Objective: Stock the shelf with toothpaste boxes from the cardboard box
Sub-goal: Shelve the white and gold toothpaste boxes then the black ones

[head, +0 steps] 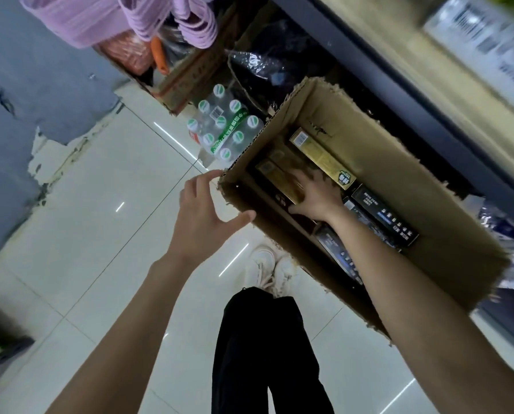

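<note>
White tiles; right hand [315,195] grips a gold toothpaste box [282,180] lying flat; left hand [202,216] spread.

I see both forearms bare all the way into the frame, with no sleeves, no watch and no wristband on either. The left hand [203,216] and the right hand [318,198] wear no gloves, and I see no rings on the fingers [211,175] that show. Below them I see loose black trousers [264,354], plain and unmarked, their hems gathered over white lace-up sneakers [269,271] with pale laces and thick white soles.
</note>
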A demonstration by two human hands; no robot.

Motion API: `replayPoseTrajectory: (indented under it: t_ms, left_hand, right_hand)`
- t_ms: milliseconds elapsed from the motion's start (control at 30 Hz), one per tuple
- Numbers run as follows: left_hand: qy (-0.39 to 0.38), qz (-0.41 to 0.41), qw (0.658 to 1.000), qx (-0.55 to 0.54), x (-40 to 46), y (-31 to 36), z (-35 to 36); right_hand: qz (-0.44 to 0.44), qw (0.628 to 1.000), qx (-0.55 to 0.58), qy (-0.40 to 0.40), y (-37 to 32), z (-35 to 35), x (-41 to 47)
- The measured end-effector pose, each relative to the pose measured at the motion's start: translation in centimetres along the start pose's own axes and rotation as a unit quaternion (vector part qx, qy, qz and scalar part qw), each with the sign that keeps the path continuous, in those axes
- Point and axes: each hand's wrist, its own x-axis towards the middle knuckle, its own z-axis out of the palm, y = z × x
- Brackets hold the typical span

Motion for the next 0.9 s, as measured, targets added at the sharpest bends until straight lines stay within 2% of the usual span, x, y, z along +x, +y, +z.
replayPoseTrajectory:
  t_ms: [67,133,200,267,333,467,533,633,733,800,900]
  left_hand:
    - [-0.007,-0.034,0.999,-0.042,-1.1,2.3,-1.6]
    - [-0.032,-0.071,0.985,-0.153,-2.9,5.6,-3.1]
    - [-0.108,-0.105,0.944,-0.292,-5.3,9.4,-4.1]
    - [-0.199,-0.12,0.893,-0.385,-7.8,13.1,-4.8]
    - [-0.259,-0.111,0.866,-0.413,-10.6,16.5,-5.5]
    - [-0.312,-0.045,0.843,-0.436,-15.6,22.3,-7.6]
    - [-0.314,-0.022,0.845,-0.433,-17.9,24.5,-8.8]
    - [-0.283,0.032,0.892,-0.351,-20.4,27.3,-9.4]
    - [-0.253,0.159,0.932,-0.207,-22.6,30.0,-9.1]
    - [-0.243,0.234,0.934,-0.12,-24.0,31.5,-8.3]
    - [-0.239,0.328,0.914,0.005,-26.1,34.1,-6.0]
  right_hand:
    - [0.004,0.989,0.147,0.006,0.2,-2.9,-5.2]
    - [-0.001,0.963,0.271,0.011,0.1,-5.9,-11.9]
    - [-0.008,0.911,0.412,0.018,-0.7,-8.8,-19.1]
    - [-0.012,0.842,0.537,0.044,-1.7,-11.1,-25.5]
    - [-0.01,0.799,0.597,0.074,-2.7,-12.8,-31.0]
    - [-0.039,0.772,0.623,0.12,-4.6,-15.0,-39.3]
    - [-0.039,0.762,0.632,0.139,-5.0,-15.4,-42.5]
    - [-0.026,0.758,0.623,0.193,-4.3,-15.9,-46.4]
    - [0.004,0.704,0.662,0.257,-2.0,-16.7,-49.7]
    - [-0.012,0.665,0.689,0.289,-0.3,-16.8,-51.8]
    - [-0.028,0.659,0.675,0.331,3.1,-16.4,-54.3]
